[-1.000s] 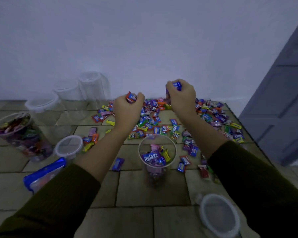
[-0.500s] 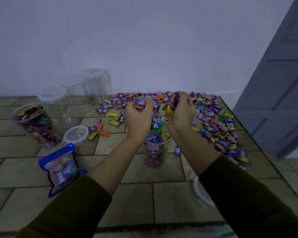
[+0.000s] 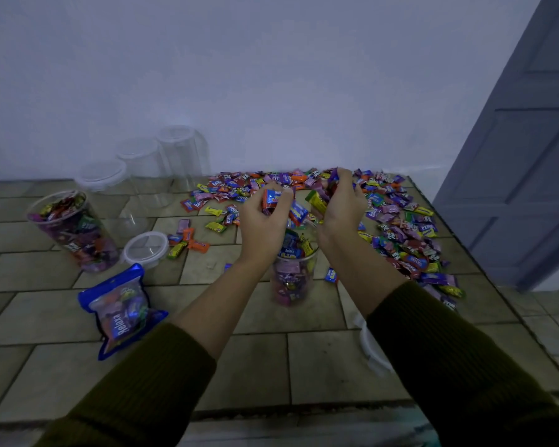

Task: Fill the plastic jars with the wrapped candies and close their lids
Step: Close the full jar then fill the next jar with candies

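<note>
A clear plastic jar [image 3: 292,279], partly filled with wrapped candies, stands open on the tiled surface between my wrists. My left hand [image 3: 263,224] is just above its mouth, fingers curled round a blue and red candy. My right hand [image 3: 341,211] hovers over the right side of the rim, gripping a bunch of candies, a yellow one sticking out. A blue candy [image 3: 298,212] is in the air between the hands. A big pile of loose candies [image 3: 397,227] spreads behind and to the right. A full jar [image 3: 73,233] without a lid stands at left.
Three empty lidded jars [image 3: 142,175] line the wall at back left. A loose lid [image 3: 146,248] lies by the full jar, another lid [image 3: 370,348] shows under my right forearm. A blue candy bag [image 3: 120,309] lies front left. A grey door [image 3: 523,162] is at right.
Both hands came back from the pile with candies and lowered over the jar's mouth. Their fingers have loosened and candies are dropping in. The camera tilted down slightly.
</note>
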